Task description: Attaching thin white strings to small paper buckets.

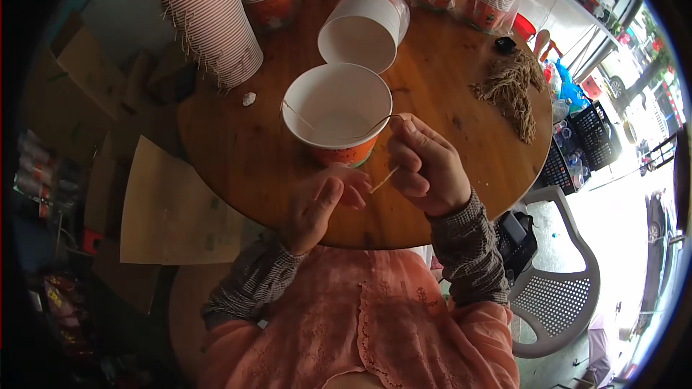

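A paper bucket [337, 97], white inside and orange outside, stands upright on the round wooden table in front of me. A thin twine [378, 125] reaches from its right rim into my right hand [431, 166], whose thumb and fingers are closed on it. The loose tail of the twine pokes out below those fingers. Just under the bucket is my left hand [324, 205], slightly blurred, with its fingers stretched out close to that tail. Whether they touch it is unclear. Another stretch of twine lies against the bucket's left inner wall.
Behind the bucket, a nested stack of buckets [360, 32] lies on its side. A tall leaning stack [216, 25] with twine hanging off it is at the left. A bundle of brown twine [513, 90] rests on the table's right side. A grey chair [559, 302] stands at the right.
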The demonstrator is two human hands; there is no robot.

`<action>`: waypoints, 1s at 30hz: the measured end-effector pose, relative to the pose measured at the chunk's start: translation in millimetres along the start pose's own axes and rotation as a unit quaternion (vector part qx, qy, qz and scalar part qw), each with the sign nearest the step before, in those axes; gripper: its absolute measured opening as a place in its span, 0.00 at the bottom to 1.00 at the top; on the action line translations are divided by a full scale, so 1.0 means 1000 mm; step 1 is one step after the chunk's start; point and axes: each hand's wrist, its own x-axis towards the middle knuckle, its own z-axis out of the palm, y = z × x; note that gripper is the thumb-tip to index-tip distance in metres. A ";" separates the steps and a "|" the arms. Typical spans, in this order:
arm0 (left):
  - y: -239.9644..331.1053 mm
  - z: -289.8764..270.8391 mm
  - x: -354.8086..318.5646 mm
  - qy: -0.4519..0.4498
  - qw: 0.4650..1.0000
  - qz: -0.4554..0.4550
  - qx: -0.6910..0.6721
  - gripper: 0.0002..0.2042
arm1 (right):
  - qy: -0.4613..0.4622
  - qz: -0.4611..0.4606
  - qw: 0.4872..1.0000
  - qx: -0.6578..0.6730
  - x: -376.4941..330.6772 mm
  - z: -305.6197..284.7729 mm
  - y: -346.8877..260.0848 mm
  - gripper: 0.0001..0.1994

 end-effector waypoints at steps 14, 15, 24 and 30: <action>-0.007 0.021 -0.019 0.066 0.979 0.054 0.184 0.12 | 0.049 -0.023 0.998 -0.018 -0.021 -0.007 0.042 0.09; -0.008 0.019 -0.019 0.068 0.968 0.088 0.226 0.10 | 0.064 -0.034 0.997 -0.016 -0.023 -0.008 0.043 0.09; 0.011 0.002 -0.009 -0.005 0.895 0.192 0.403 0.06 | 0.146 -0.042 0.987 -0.052 -0.037 -0.036 0.073 0.08; 0.026 0.000 -0.008 -0.042 0.880 0.179 0.438 0.06 | 0.102 -0.174 0.911 -0.359 -0.050 -0.011 0.069 0.09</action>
